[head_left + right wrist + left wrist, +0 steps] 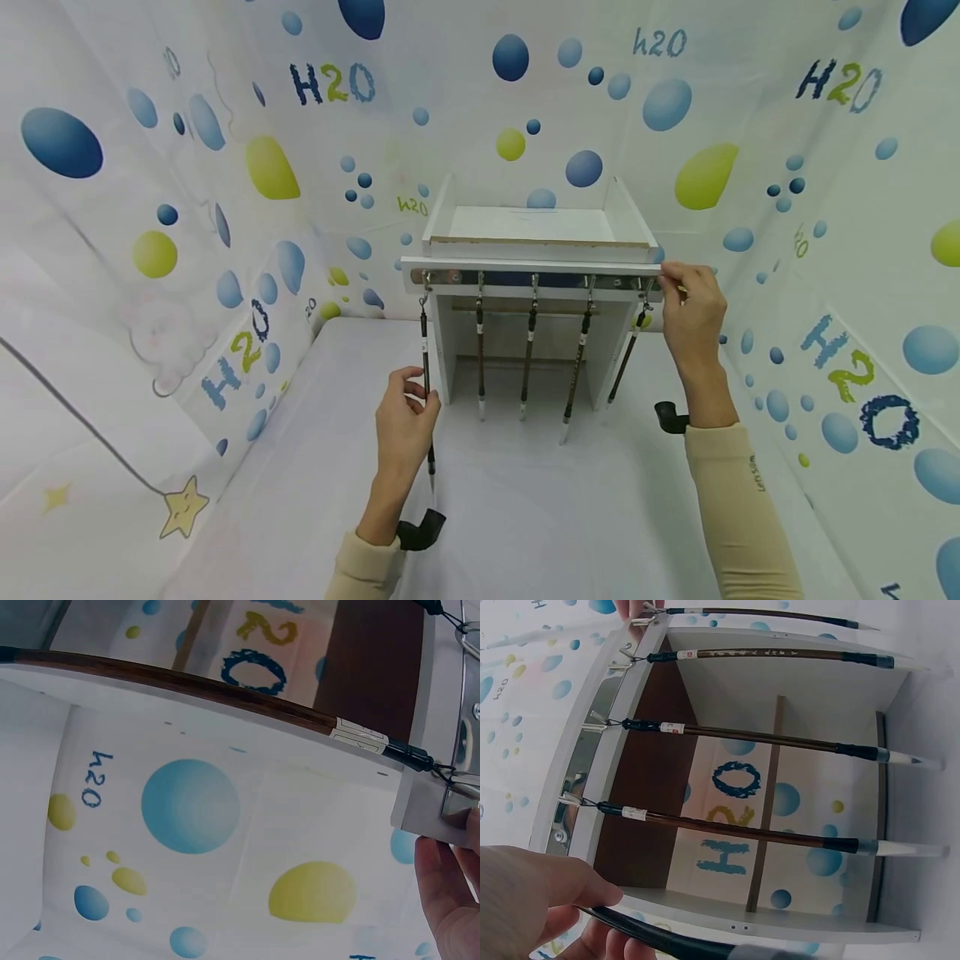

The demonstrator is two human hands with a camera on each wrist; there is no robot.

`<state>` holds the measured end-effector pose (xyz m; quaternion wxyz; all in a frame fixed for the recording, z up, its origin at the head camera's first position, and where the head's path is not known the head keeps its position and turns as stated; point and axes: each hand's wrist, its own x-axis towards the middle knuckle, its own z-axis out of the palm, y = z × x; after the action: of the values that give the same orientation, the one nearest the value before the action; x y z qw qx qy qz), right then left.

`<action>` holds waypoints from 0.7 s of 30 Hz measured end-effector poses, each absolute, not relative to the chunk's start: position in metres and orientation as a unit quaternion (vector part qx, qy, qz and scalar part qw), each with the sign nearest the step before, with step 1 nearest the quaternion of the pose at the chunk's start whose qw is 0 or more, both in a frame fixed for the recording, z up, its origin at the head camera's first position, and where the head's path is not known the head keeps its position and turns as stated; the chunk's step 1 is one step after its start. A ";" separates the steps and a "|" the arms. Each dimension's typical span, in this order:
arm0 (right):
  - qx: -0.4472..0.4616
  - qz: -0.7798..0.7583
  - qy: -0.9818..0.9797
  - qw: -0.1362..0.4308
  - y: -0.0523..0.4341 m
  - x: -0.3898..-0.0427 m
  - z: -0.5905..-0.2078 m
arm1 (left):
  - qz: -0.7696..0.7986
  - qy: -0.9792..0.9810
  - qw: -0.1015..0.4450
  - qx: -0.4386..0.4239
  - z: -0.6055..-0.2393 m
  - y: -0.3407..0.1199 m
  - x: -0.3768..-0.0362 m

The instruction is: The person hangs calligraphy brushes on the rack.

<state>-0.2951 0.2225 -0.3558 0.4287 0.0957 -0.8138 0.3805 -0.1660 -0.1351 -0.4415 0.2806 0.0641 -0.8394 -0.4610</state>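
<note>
My left hand point(406, 421) pinches the dark handle of the leftmost calligraphy brush point(425, 342), which hangs by a loop from the rail's left hook. In the left wrist view the thumb presses that same brush point(671, 935) against the fingers. At the other end, my right hand point(693, 312) grips the right end of the white hook rail point(450, 284), thumb and fingers about its corner. The rightmost brush point(628, 358) hangs tilted beside that hand. Between them hang more brushes, among them a middle one point(529, 350), white tips down.
Behind the rail stands a white wooden shelf unit point(447, 350) with an open tray top point(532, 223). It rests on a white-covered table point(510, 517). A patterned curtain point(465, 75) surrounds it on the back and sides. Black wrist camera mounts point(422, 531) sit on both wrists.
</note>
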 end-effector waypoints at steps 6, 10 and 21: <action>0.098 0.381 -0.813 0.430 0.223 -0.296 -0.358 | -0.452 -0.843 0.284 0.061 -0.441 -0.135 -0.168; 0.098 0.378 -0.814 0.430 0.223 -0.296 -0.358 | -0.452 -0.842 0.291 0.059 -0.440 -0.136 -0.169; 0.095 0.382 -0.813 0.429 0.223 -0.294 -0.356 | -0.453 -0.841 0.290 0.060 -0.438 -0.134 -0.169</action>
<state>-0.2941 0.2226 -0.3556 0.4285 0.0947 -0.8133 0.3820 -0.1688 -0.1345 -0.4383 0.2899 0.0595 -0.8407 -0.4535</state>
